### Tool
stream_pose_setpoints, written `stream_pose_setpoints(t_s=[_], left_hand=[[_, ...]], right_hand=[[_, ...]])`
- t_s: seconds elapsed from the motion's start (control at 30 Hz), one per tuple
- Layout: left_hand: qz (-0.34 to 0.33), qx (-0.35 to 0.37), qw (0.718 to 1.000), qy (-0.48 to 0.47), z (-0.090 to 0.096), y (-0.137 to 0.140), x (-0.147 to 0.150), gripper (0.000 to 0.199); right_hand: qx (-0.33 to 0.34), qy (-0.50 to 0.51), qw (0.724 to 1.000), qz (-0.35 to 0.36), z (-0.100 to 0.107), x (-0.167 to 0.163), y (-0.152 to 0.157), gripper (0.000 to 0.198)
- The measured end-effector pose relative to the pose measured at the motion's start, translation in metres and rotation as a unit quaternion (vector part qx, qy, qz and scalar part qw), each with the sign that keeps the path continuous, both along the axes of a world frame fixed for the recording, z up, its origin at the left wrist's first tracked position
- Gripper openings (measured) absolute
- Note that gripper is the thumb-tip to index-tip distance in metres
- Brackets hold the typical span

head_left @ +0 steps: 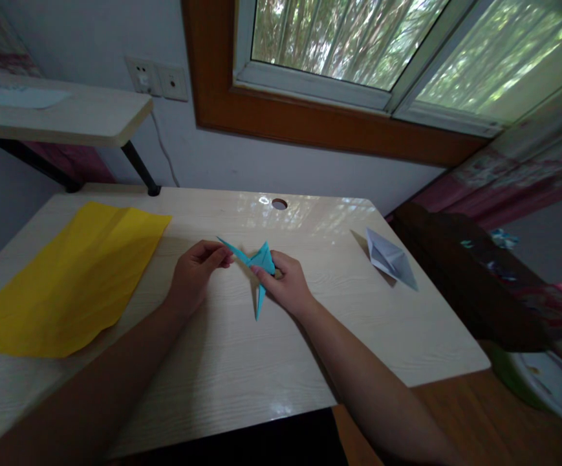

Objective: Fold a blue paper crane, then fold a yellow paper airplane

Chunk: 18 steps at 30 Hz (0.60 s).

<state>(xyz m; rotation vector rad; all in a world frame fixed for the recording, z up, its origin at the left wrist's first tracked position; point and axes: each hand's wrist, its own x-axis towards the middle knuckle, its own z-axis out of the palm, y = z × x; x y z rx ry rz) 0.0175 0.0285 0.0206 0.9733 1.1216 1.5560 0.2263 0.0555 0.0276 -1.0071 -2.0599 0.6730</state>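
A light-blue origami crane [263, 258] is held just above the desk, with one thin point sticking out to the upper left and another hanging toward me. My right hand [288, 281] grips its body, thumb on top and fingers behind. With thumb and forefinger closed, my left hand [202, 266] pinches the upper-left point near its tip. Part of the crane's body is hidden by my right thumb.
On the desk [242, 382], a yellow sheet [74, 278] lies at left and a white folded paper boat [390, 257] sits at right. A raised shelf [91, 123] stands back left, near a window [329, 45]. A round bin [552, 388] is beyond the right edge.
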Motion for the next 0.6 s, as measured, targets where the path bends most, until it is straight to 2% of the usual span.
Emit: stream_pose_setpoints(t_s=[0.1,0.17,0.33,0.6], left_hand=[[0.004,0.008,1.0,0.003,0.002,-0.002,0.002,0.023],[0.006,0.009,1.0,0.0,0.003,-0.004,0.003,0.023],[0.016,-0.005,0.999,-0.029,0.006,-0.004,0.006,0.025],[0.032,-0.035,0.995,-0.091,0.011,-0.002,0.007,0.034]], right_hand=[[0.099,-0.019,0.995,-0.001,0.001,-0.001,-0.003,0.032],[0.139,-0.025,0.99,-0.003,0.0,-0.002,-0.004,0.029],[0.18,-0.083,0.98,0.015,0.0,-0.001,-0.007,0.022],[0.26,-0.181,0.948,0.024,0.006,-0.002,-0.012,0.031]])
